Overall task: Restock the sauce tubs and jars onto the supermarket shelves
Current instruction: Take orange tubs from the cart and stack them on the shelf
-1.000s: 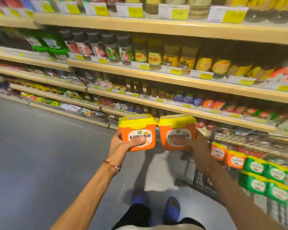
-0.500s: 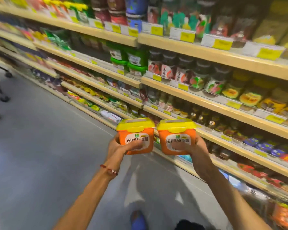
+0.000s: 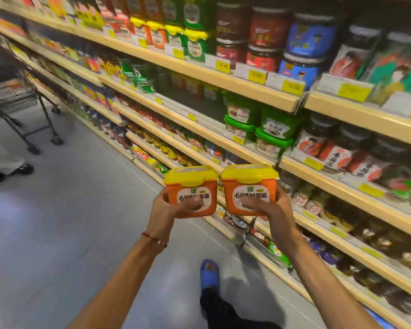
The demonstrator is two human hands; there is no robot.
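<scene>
Along the aisle, grey floor (image 3: 57, 222) lies open on the left, shelves (image 3: 223, 79) crowding the right, a trolley (image 3: 17, 100) well back. Left hand (image 3: 166, 207) clamped on one orange tub (image 3: 191, 186), right hand (image 3: 271, 207) clamped on the other tub (image 3: 249, 184), side by side, almost touching, held upright near the shelf edges.

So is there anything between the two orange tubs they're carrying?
No. In the head view the left tub and right tub sit side by side, only a thin gap between them.
</scene>
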